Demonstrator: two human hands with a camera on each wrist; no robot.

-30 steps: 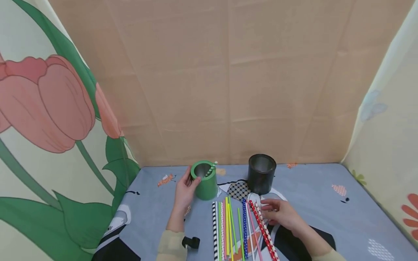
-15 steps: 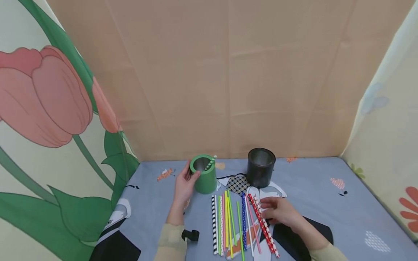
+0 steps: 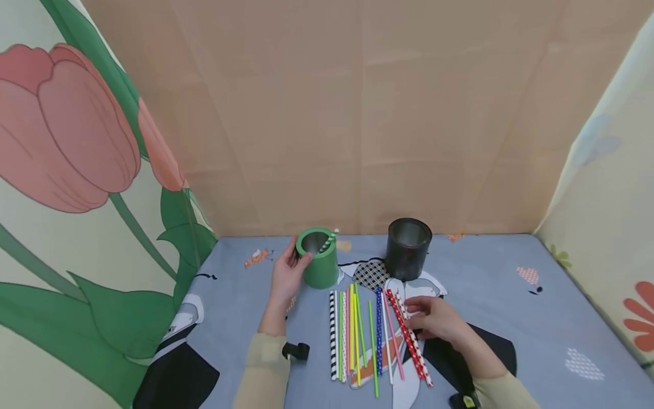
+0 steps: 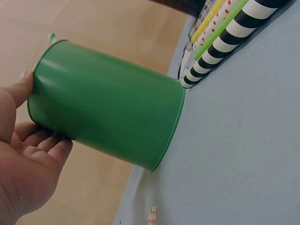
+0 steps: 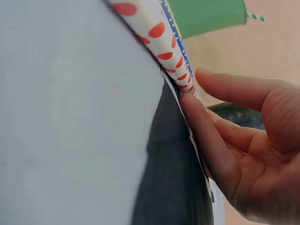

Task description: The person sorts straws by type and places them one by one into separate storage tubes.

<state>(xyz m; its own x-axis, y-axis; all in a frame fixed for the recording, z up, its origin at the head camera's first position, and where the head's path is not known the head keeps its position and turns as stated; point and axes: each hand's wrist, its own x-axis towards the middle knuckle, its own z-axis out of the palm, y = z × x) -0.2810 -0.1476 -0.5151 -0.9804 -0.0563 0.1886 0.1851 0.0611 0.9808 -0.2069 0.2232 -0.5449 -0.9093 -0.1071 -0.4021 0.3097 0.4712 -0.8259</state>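
Note:
My left hand (image 3: pixel 288 275) grips a green cup (image 3: pixel 318 259) that stands on the blue cloth, thumb at its rim. In the left wrist view the left hand's fingers (image 4: pixel 44 145) curl round the green cup (image 4: pixel 108 117). A green-and-white striped straw (image 3: pixel 330 239) leans inside the cup. Several coloured straws (image 3: pixel 365 332) lie side by side in front of it. My right hand (image 3: pixel 435 319) rests at their right edge, fingers fairly straight. In the right wrist view its fingertips (image 5: pixel 187 101) touch a white straw with red dots (image 5: pixel 164 42) lying on the cloth.
A black mesh cup (image 3: pixel 409 257) stands right of the green cup, behind the straws. The blue patterned cloth (image 3: pixel 511 318) covers the table. A cardboard wall (image 3: pixel 357 113) closes the back, and flowered fabric walls (image 3: pixel 76 170) close both sides.
The head view has tilted, so everything sits higher in frame. Both hands stay about where they were, left on the green cup, right at the red-dotted straws.

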